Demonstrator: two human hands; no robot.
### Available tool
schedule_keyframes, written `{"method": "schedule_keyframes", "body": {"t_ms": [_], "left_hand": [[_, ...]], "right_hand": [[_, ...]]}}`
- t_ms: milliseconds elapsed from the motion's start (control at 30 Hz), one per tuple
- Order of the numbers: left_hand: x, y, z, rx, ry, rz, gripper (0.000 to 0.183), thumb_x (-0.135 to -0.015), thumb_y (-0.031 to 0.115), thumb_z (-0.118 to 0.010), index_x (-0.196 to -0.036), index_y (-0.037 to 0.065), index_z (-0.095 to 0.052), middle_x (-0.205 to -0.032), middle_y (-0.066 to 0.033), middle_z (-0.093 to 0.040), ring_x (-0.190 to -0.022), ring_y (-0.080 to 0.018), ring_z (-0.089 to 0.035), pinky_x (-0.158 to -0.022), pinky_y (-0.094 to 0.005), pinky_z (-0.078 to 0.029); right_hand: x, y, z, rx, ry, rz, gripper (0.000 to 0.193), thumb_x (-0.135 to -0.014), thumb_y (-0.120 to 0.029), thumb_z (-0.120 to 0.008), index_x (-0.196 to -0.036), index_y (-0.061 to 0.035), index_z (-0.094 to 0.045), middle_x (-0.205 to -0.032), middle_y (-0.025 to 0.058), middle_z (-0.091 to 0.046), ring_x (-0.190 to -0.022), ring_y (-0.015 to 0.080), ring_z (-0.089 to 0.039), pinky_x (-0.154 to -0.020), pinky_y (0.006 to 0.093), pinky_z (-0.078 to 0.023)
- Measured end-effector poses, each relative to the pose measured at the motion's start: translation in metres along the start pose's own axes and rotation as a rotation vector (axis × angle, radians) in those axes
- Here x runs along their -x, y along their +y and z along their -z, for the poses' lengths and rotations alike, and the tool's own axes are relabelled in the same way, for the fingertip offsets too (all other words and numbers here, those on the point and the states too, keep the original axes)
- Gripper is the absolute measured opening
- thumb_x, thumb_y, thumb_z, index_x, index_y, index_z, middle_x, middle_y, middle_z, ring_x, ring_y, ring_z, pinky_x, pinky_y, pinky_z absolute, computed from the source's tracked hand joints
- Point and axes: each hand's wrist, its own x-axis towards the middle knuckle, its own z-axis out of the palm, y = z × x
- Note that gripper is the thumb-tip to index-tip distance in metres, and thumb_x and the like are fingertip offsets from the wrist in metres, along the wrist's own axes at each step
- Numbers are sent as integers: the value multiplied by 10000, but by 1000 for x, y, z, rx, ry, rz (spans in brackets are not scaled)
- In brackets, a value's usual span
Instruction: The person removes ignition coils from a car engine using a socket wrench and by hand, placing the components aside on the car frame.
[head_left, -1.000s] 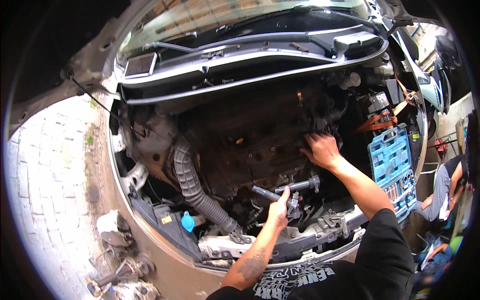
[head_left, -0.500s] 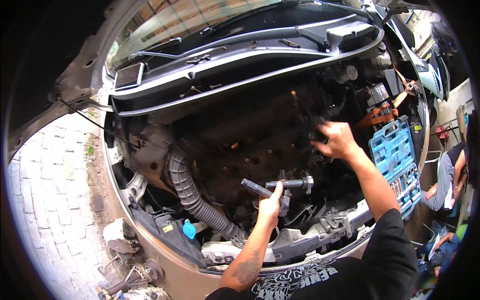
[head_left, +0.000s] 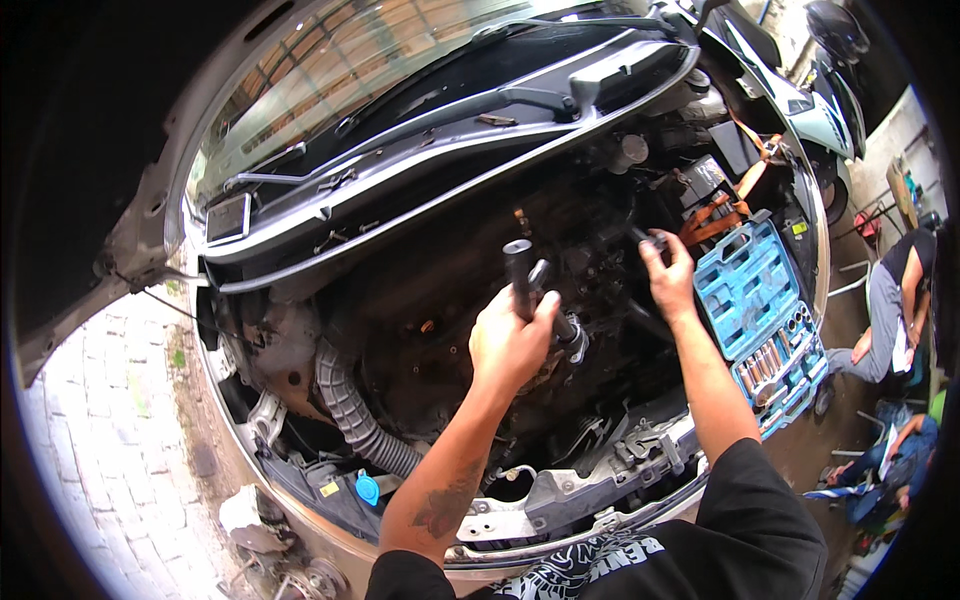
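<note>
Got at least two dark tubular parts (head_left: 517,268) in the left hand (head_left: 505,342), held up over the dirty engine (head_left: 455,315), with fingers curled tight around them. Pointing one round end upward, with more of the bunch poking out past the thumb, to the right. Holding the right hand (head_left: 673,277) a bit further over, near a battery-looking box (head_left: 702,186), with fingers and thumb pinched on a small dark piece (head_left: 652,239), too tiny to make out properly. Just right of that hand, can see an open blue tool case (head_left: 742,295) with sockets (head_left: 763,364) in the lower half, plus an orange strap (head_left: 748,186) next to the box. Over on the left, can spot a ribbed grey hose (head_left: 345,398) and a blue cap (head_left: 367,488) near the front corner. Further up, got a flat rectangular thing (head_left: 228,220) lying at the left end of the black cowl (head_left: 450,167). Way off right, can also see a person (head_left: 885,320) in grey trousers, and on the far left, pale paving (head_left: 95,450)
</note>
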Motion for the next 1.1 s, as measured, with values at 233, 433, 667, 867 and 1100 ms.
{"method": "schedule_keyframes", "body": {"t_ms": [233,433,667,867,1100], "left_hand": [[-24,67,-55,-327,-127,-263,401,-811,351,-707,-1008,4,-750,-1108,-176,-715,-904,-361,-709,-841,-436,-553],[51,40,-99,-422,-109,-531,268,-713,255,-763,-809,12,-703,-1329,-145,-578,-974,-344,-590,-845,-473,-444],[10,41,-108,-178,54,-571,234,-737,224,-749,-808,4,-714,-1221,-157,-605,-954,-357,-616,-770,-491,-464],[-95,68,-111,-387,-150,-311,486,-813,409,-742,-1019,-30,-712,-1033,-201,-704,-919,-365,-717,-847,-433,-566],[-170,71,-134,-486,-471,-111,423,-770,349,-746,-1021,9,-740,-997,-206,-728,-953,-308,-729,-837,-399,-568]], "right_hand": [[19,-29,-8,184,-50,2,474,-844,-318,-776,-1157,18,-660,-1087,176,-717,-1068,308,-675,-969,371,-490],[-2,-18,19,129,-479,-13,522,-847,-271,-756,-1277,-2,-630,-1223,196,-662,-1143,291,-638,-1006,381,-480],[2,-2,12,-125,-275,-272,420,-842,-212,-666,-1183,29,-624,-1062,126,-684,-974,200,-641,-880,350,-521],[12,6,-13,-353,-63,-302,489,-964,-353,-671,-1259,24,-569,-1154,100,-630,-1066,173,-567,-964,316,-443],[7,1,-25,-460,-109,-262,453,-966,-278,-681,-1299,4,-561,-1148,64,-637,-1034,137,-583,-946,289,-460]]}}
